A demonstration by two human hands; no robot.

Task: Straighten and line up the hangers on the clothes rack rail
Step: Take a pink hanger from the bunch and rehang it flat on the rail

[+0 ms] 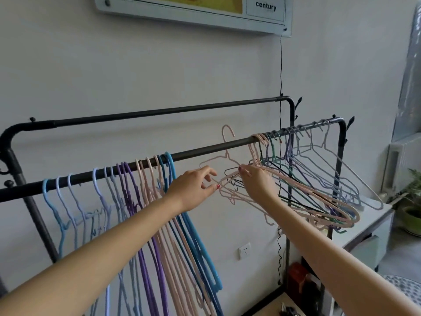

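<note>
A black rack rail (211, 148) runs from lower left to upper right. On its left part hang several hangers sorted by colour: light blue (59, 215), purple (136, 213), pink (155, 201) and blue (196, 236). A tangled bunch of pink, green and lilac hangers (319, 201) hangs at the right end. One pink hanger (224, 156) is off the rail, its hook raised above it. My left hand (193, 184) pinches its lower wire. My right hand (257, 179) grips pink hanger wires beside the bunch.
A second, higher black rail (168, 112) runs behind. A black cable (281, 65) drops from a wall board (193, 12). A white cabinet (373, 222) and a potted plant (412, 213) stand at right. A wall socket (245, 250) sits below.
</note>
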